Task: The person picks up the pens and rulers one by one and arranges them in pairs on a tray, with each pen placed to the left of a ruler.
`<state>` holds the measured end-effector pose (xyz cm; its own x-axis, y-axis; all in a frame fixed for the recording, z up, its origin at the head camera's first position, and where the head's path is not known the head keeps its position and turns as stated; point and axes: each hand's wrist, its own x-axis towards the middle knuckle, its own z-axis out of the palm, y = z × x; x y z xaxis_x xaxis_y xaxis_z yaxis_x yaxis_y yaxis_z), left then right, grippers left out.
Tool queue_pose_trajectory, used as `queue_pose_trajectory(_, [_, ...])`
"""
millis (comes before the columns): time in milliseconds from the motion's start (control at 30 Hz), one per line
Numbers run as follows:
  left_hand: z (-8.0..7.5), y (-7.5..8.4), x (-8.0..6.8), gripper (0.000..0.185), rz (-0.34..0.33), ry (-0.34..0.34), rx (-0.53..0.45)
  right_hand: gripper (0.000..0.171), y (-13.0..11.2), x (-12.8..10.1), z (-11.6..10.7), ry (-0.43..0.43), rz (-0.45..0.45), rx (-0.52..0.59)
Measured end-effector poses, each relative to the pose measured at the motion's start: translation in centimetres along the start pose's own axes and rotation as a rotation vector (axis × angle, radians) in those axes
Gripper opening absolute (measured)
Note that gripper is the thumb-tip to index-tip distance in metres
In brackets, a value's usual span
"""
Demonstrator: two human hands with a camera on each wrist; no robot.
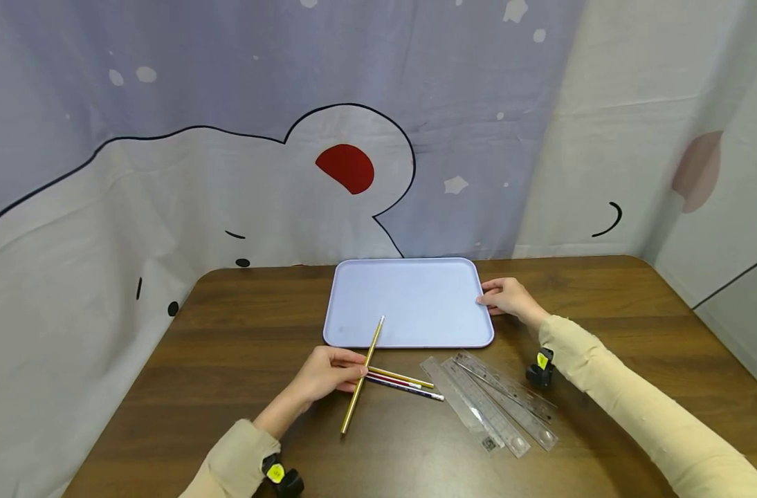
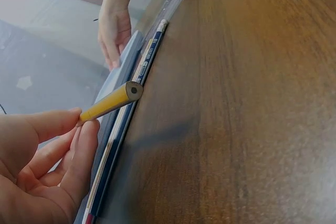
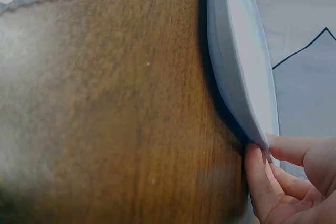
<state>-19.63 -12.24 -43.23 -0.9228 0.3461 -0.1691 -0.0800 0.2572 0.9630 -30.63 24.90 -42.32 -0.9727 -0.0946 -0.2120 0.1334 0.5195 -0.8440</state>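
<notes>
My left hand [image 1: 325, 373] pinches a gold pencil [image 1: 353, 408] between thumb and fingertips. That pencil slants, its white-tipped end overlapping the front of the tray in the head view; its flat unsharpened end [image 2: 134, 91] faces the left wrist camera. Beneath it, a second gold pencil [image 1: 409, 377], a red pencil [image 1: 396, 380] and a dark blue pencil [image 1: 412, 390] lie side by side, their left ends hidden behind my fingers. My right hand [image 1: 509, 297] grips the right rim of a pale blue tray [image 1: 416, 297], thumb on top and fingers at the outer side.
Several clear plastic rulers [image 1: 478, 401] lie fanned out and overlapping on the brown wooden table [image 1: 241, 346], right of the pencils and in front of the tray. A patterned curtain [image 1: 185, 187] hangs behind the table's back edge.
</notes>
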Motion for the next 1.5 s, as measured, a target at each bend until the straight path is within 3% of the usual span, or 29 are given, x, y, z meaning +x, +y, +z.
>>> queue_pose_trajectory(700, [-0.8,0.1,0.7,0.032,-0.045,0.086,-0.074,0.053,-0.1,0.1,-0.2,-0.019,0.016,0.027])
queue_pose_trajectory(1500, [-1.2,0.9,2.0,0.032,-0.034,0.154,-0.110,0.053,0.0,0.2,-0.2,-0.014,0.015,0.035])
